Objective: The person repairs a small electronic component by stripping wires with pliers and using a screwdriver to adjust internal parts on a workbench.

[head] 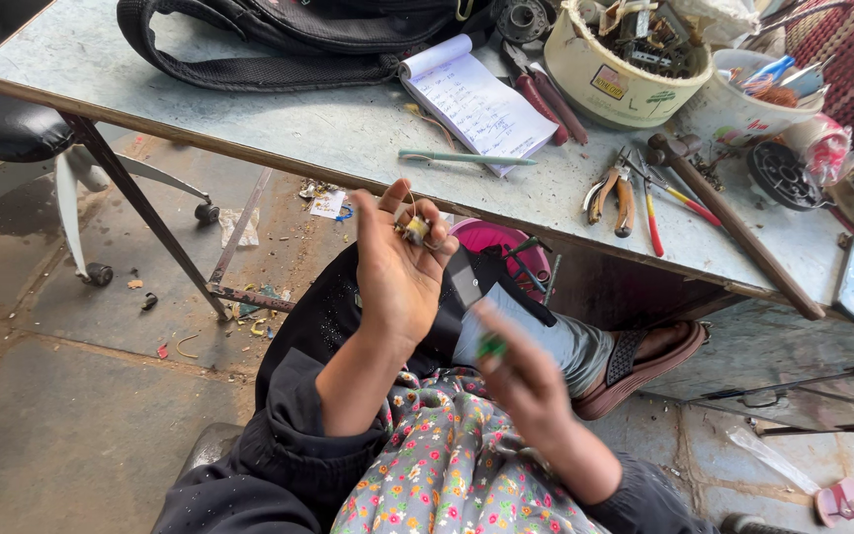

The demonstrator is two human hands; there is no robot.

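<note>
Left hand (397, 267) raised palm-up below bench's (279, 129) front edge, fingertips pinching small wire-wound metal coil part (414, 228). Blurred right hand (521, 381) closed on small green object (491, 346). Loosely pinched; could slip to littered floor (71, 396).

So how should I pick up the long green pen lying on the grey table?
Pinch the long green pen at its middle, coming down from above. It lies flat on the grey table, its thin barrel bare on both sides, only its right tip touching the open notebook.

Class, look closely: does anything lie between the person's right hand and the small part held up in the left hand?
Nothing visible does. The left hand holds the small part at its fingertips; the right hand, blurred, is lower with open air between.
</note>
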